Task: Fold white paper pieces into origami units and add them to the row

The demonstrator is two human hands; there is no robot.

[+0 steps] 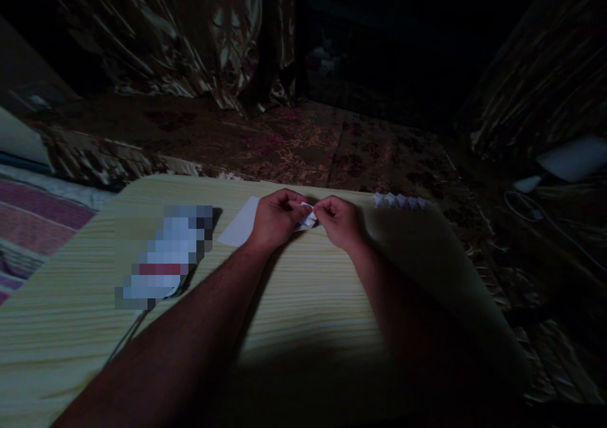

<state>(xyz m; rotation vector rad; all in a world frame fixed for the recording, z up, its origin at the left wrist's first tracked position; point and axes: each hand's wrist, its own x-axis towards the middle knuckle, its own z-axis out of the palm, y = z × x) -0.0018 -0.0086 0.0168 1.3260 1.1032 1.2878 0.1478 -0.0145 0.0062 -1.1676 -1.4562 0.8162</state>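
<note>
My left hand and my right hand meet over the far part of a pale wooden table. Both are closed in a pinch on a small white folded paper piece held between their fingertips. Under and to the left of my left hand lies a flat white paper sheet, partly hidden by the hand. A row of small white folded paper pieces rests near the table's far right edge, apart from my right hand.
A blurred white and red object lies on the table's left side. Dark patterned fabric covers the floor beyond the table. A striped cloth is at left, and pale objects with a cable at right.
</note>
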